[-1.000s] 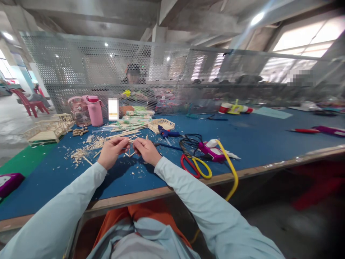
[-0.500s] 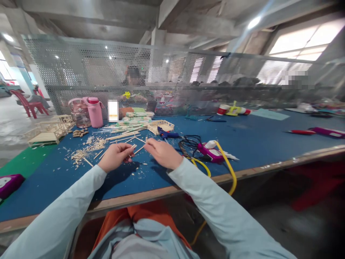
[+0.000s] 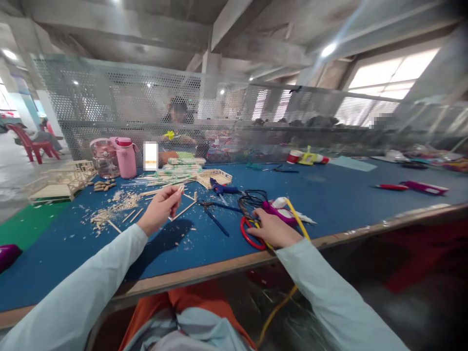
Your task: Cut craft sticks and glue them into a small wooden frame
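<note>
My left hand (image 3: 161, 209) is closed in a pinch on thin wooden sticks (image 3: 181, 189), raised above the table. At the right, my right hand (image 3: 276, 228) is curled over the handles of red-handled scissors (image 3: 252, 239), which lie by the table's front edge among cables. Between my hands lie blue-handled pliers (image 3: 218, 223) with their handles apart. Joined wooden sticks (image 3: 185, 210) form an angled piece on the table next to my left hand. A blue glue gun (image 3: 223, 187) rests behind the pliers.
Wood scraps (image 3: 117, 207) are strewn at the left, near a pink flask (image 3: 126, 158) and small wooden frames (image 3: 54, 185). Bundled sticks (image 3: 179, 170) and a wooden tray (image 3: 214, 178) stand at the back. A purple power strip (image 3: 280, 212) with a yellow cord (image 3: 298, 219) is beyond my right hand.
My right hand has moved right, away from the wooden sticks, to the scissors. The pliers have come into sight. My left hand stays pinched on the sticks, slightly raised.
</note>
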`<action>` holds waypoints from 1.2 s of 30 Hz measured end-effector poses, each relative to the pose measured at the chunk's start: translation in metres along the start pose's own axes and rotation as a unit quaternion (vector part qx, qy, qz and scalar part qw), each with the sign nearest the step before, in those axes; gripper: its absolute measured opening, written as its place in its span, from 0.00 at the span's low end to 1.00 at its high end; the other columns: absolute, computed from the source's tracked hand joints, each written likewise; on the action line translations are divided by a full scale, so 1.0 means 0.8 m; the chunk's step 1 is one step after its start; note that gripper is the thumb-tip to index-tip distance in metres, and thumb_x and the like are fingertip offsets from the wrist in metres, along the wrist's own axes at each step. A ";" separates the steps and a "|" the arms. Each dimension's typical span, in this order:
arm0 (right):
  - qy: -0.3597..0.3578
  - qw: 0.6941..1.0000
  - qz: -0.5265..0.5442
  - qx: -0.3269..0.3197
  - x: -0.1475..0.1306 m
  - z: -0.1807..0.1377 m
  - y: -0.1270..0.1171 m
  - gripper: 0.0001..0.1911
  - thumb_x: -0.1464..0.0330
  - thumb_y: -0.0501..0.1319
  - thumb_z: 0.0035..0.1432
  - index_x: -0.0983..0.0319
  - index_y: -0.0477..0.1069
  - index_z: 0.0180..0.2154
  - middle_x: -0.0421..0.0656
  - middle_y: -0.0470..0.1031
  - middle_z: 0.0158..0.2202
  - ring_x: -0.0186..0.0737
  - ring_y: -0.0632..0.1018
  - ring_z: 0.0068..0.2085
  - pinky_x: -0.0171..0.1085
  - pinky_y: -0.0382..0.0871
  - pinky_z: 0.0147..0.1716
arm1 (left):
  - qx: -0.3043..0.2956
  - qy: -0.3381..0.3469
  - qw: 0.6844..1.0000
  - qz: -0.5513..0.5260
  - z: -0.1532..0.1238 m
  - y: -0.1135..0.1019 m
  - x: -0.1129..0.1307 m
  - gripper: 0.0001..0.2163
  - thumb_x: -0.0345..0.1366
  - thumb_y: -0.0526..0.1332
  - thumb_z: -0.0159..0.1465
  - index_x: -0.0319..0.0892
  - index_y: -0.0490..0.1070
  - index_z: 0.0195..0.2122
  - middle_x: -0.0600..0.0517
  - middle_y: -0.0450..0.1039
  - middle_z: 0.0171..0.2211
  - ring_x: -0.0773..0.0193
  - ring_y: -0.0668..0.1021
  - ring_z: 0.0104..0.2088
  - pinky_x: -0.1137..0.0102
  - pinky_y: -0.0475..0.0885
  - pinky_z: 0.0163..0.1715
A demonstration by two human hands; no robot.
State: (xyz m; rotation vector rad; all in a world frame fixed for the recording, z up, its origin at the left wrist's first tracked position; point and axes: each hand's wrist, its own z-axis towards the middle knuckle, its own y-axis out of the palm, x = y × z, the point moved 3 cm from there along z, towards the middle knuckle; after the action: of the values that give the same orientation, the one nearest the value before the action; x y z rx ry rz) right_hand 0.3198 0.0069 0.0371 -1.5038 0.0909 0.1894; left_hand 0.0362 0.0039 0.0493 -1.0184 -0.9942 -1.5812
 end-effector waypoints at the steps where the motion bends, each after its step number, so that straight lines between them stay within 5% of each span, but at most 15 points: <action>1: 0.007 1.000 0.017 0.001 0.002 -0.003 0.000 0.21 0.67 0.61 0.45 0.67 0.64 0.43 0.45 0.73 0.27 0.40 0.74 0.29 0.32 0.58 0.26 | 0.006 0.005 1.000 0.000 0.003 0.000 0.000 0.13 0.45 0.62 0.52 0.41 0.64 0.28 0.61 0.56 0.16 0.77 0.58 0.14 0.79 0.57 0.12; 5: 0.068 0.990 0.115 0.038 0.018 -0.024 0.001 0.24 0.68 0.59 0.45 0.66 0.62 0.46 0.36 0.66 0.19 0.35 0.69 0.21 0.32 0.56 0.22 | 0.033 0.016 0.999 0.013 0.004 -0.005 -0.004 0.14 0.46 0.62 0.51 0.40 0.65 0.27 0.61 0.56 0.15 0.77 0.59 0.13 0.79 0.57 0.12; 8: 0.048 0.961 0.268 0.047 0.014 -0.047 0.001 0.32 0.63 0.62 0.43 0.65 0.58 0.51 0.32 0.59 0.17 0.32 0.64 0.19 0.32 0.56 0.20 | 0.041 0.008 0.998 0.039 -0.007 -0.007 -0.004 0.15 0.47 0.63 0.50 0.39 0.67 0.27 0.60 0.58 0.15 0.77 0.61 0.14 0.79 0.59 0.13; 12: -0.087 0.877 0.470 -0.046 -0.045 -0.067 0.011 0.29 0.61 0.61 0.47 0.63 0.58 0.50 0.36 0.63 0.23 0.32 0.66 0.22 0.33 0.60 0.22 | 0.040 0.001 0.998 0.044 -0.019 -0.001 0.003 0.15 0.47 0.64 0.49 0.38 0.68 0.26 0.60 0.59 0.14 0.76 0.62 0.14 0.78 0.60 0.14; 15: -0.180 0.782 0.592 -0.077 -0.109 -0.065 0.022 0.26 0.64 0.59 0.49 0.60 0.56 0.50 0.40 0.65 0.32 0.33 0.69 0.29 0.34 0.64 0.27 | 0.036 0.006 0.999 0.037 -0.023 0.002 0.006 0.15 0.46 0.64 0.50 0.39 0.68 0.27 0.60 0.58 0.13 0.76 0.61 0.14 0.78 0.58 0.13; 17: -0.214 0.751 0.622 -0.062 -0.145 -0.057 0.030 0.24 0.66 0.60 0.48 0.60 0.58 0.47 0.41 0.64 0.34 0.33 0.69 0.32 0.34 0.64 0.31 | 0.043 0.008 0.998 0.044 -0.023 0.000 0.008 0.14 0.45 0.63 0.51 0.38 0.68 0.27 0.61 0.56 0.12 0.76 0.59 0.13 0.79 0.55 0.12; 22: -0.240 0.754 0.611 -0.025 -0.186 -0.040 0.042 0.17 0.57 0.55 0.54 0.61 0.59 0.42 0.38 0.60 0.28 0.30 0.63 0.26 0.32 0.61 0.26 | 0.065 -0.007 0.995 0.080 -0.022 -0.011 0.012 0.15 0.46 0.64 0.49 0.38 0.69 0.26 0.61 0.57 0.14 0.77 0.58 0.13 0.78 0.53 0.13; 36: -0.283 0.778 0.560 0.003 -0.190 -0.042 0.040 0.26 0.48 0.51 0.53 0.63 0.61 0.44 0.38 0.58 0.26 0.30 0.60 0.24 0.32 0.57 0.24 | 0.056 0.008 0.990 0.129 -0.028 -0.007 0.018 0.14 0.46 0.62 0.52 0.37 0.70 0.27 0.58 0.59 0.14 0.76 0.58 0.14 0.78 0.53 0.14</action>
State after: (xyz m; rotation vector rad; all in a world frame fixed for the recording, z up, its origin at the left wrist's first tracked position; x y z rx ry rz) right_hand 0.1666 -0.0353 0.0306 -1.1473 0.4983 1.5906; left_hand 0.0252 -0.0200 0.0555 -1.0114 -0.8916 -1.3043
